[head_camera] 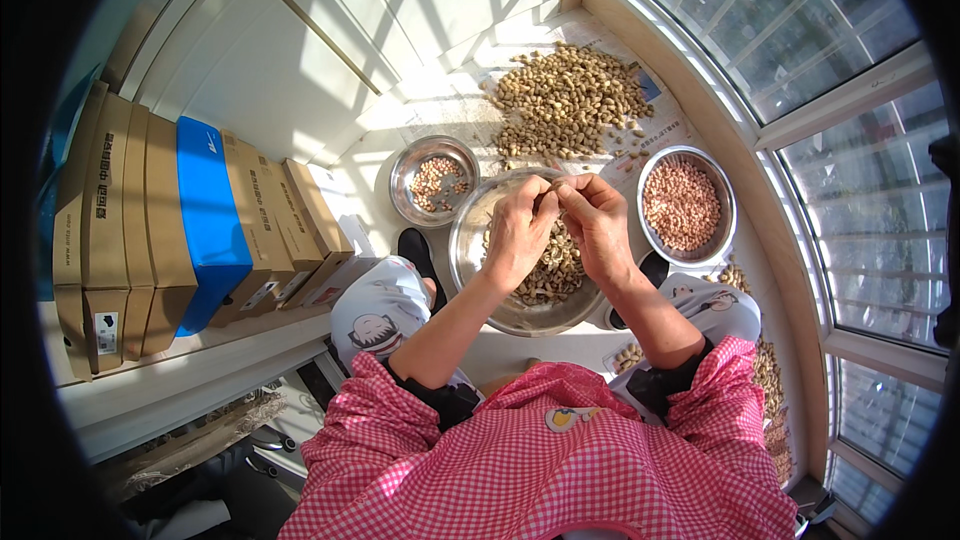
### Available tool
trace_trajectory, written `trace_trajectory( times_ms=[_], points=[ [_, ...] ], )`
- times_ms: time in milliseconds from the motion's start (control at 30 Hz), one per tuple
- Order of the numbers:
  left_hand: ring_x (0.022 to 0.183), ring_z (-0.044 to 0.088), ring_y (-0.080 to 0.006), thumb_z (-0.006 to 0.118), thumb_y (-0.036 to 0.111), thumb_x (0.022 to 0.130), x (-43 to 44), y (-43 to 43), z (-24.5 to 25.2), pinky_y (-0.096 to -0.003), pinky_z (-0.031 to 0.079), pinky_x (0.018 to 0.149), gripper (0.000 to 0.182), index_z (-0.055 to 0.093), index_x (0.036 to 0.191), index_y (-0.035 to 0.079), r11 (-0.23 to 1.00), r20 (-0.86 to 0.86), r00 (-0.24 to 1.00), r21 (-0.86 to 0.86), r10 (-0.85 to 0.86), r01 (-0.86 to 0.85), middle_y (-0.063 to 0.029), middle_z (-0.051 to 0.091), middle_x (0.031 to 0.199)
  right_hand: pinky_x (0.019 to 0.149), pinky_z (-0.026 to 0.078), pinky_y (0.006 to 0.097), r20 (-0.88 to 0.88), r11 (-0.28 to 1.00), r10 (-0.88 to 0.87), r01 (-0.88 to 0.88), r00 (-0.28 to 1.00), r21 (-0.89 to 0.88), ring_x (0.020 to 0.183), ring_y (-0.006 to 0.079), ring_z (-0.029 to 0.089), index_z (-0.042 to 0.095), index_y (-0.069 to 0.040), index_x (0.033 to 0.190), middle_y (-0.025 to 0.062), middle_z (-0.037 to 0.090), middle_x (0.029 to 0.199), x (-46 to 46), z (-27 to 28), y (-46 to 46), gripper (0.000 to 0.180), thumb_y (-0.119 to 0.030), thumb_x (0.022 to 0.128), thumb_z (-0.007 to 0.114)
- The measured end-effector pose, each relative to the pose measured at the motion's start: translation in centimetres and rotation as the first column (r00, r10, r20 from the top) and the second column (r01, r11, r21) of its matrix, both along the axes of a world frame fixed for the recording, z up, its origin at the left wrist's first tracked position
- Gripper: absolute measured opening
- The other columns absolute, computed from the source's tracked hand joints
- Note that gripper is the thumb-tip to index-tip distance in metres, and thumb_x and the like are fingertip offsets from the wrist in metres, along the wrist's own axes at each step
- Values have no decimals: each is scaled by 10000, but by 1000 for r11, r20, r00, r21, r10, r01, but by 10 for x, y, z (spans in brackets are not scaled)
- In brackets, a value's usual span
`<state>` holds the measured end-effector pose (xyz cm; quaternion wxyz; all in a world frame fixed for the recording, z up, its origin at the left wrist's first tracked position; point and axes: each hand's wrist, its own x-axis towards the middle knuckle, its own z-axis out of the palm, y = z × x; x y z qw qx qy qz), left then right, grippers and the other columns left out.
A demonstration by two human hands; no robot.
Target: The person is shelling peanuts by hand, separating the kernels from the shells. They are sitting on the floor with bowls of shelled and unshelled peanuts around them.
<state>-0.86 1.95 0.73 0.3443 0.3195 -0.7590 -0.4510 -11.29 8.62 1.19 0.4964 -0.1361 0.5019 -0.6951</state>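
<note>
My left hand [523, 229] and my right hand [598, 219] meet fingertip to fingertip over a large steel basin [469, 240]. Between the fingertips they pinch something small and brown, seemingly a peanut in its shell, mostly hidden by the fingers. Broken peanut shells [553, 270] lie in the basin below. To the left, a smaller steel bowl [397, 178] holds some shelled peanuts [435, 181]. On the right, another steel bowl [643, 221] is filled with pinkish shelled peanuts [681, 204]. Beyond the basin, a heap of unshelled peanuts [574, 97] is spread on newspaper.
Cardboard shoeboxes [112, 232], with a blue box [214, 225] among them, stand in a row on a ledge at left. Black shoes [420, 259] flank the basin. More unshelled peanuts [768, 379] lie along the windowed wall at right. White panels [300, 37] bound the far left.
</note>
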Motion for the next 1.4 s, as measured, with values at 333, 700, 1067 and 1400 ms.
trace_trajectory(
  times_ms=[333, 700, 1067, 1400],
  points=[
    [599, 554, -291, 527, 160, 922, 0, -5, -9, -374, 435, 539, 165, 525, 869, 4, 981, 56, 993, 171, -104, 93, -151, 543, 667, 583, 391, 207, -290, 998, -43, 26, 956, -63, 658, 48, 493, 581, -9, 840, -16, 570, 729, -3, -14, -2, 65, -48, 856, 631],
    [512, 397, -55, 535, 375, 925, 9, -16, 9, -225, 372, 475, 341, 574, 850, 45, 567, -129, 986, 806, -111, 169, 26, 450, 628, 573, 420, 305, -834, 994, 105, -70, 541, 80, 625, 186, 525, 650, -19, 891, 76, 589, 816, -13, 2, -1, 127, -53, 770, 672],
    [511, 379, -45, 539, 440, 917, 10, -16, 4, -229, 364, 483, 425, 626, 1052, 47, 467, -258, 961, 842, -94, 272, 32, 448, 623, 522, 379, 252, -737, 996, 80, -79, 671, 36, 565, 95, 421, 636, -7, 901, 26, 579, 769, -14, -5, -1, 148, 13, 756, 663],
    [492, 366, -45, 512, 473, 930, 7, -9, -5, -224, 386, 478, 435, 613, 921, 50, 474, -319, 946, 825, -60, 308, 39, 411, 596, 522, 482, 249, -440, 988, 90, -136, 893, -74, 629, 120, 623, 531, 42, 842, 76, 590, 706, -10, -12, -3, 72, 69, 810, 590]
  ],
)
